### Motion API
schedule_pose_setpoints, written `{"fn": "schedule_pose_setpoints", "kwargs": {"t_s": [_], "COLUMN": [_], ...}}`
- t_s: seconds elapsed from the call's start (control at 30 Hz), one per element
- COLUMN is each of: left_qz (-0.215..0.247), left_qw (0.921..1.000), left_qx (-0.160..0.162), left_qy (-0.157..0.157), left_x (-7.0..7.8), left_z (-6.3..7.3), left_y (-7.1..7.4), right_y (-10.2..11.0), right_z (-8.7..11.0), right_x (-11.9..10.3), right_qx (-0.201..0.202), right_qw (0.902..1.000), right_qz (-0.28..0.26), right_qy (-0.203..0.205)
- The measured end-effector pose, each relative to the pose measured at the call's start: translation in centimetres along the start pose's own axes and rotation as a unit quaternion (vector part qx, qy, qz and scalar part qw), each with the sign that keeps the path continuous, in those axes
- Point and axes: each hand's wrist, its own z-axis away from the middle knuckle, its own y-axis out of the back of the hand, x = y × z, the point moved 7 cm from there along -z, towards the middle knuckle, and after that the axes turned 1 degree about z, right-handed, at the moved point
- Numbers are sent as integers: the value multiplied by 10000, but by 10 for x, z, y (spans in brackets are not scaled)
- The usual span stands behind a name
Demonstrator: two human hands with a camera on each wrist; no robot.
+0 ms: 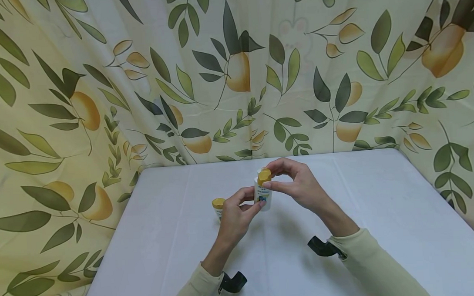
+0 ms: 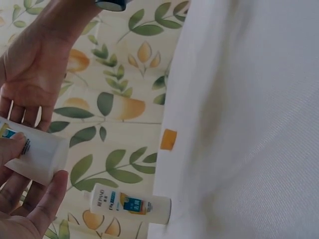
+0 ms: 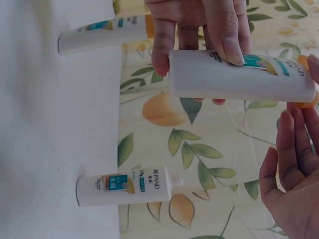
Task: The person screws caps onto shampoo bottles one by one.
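Pinching the cap [image 1: 264,176] from the right, the right hand [image 1: 301,187] works at the top of the bottle [image 3: 229,82], while the left hand [image 1: 235,213] grips it lower down, thumb on the label [image 3: 256,62]. The bottle is held above the table [image 1: 379,195], about midway between its side edges and nearer the far one, long axis roughly upright, cap uppermost; it sits between the hands, both touching it, the right nearer its top. It looks white and smooth, with teal and orange printing. Leftward, beyond the left hand, stands a capped bottle [image 3: 102,35]; toward the far edge are an uncapped bottle [image 2: 134,205] and an apparent loose lid [image 2: 168,140].
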Motion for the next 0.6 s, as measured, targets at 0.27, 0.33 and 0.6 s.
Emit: {"fn": "schedule_pose_setpoints", "kwargs": {"t_s": [0.27, 0.33, 0.6], "left_qz": [67, 88, 162], "left_qw": [9996, 9994, 9990], "left_qx": [-243, -319, -357], "left_qy": [110, 142, 208], "left_x": [2, 1, 1], "left_z": [-1, -2, -2], "left_y": [0, 0, 0], "right_y": [1, 1, 3], "right_z": [0, 0, 0], "right_x": [-1, -2, -3], "right_qx": [-235, -331, -235], "right_qw": [9997, 9994, 9996], "right_qz": [-85, -65, 81], "right_qy": [39, 78, 110]}}
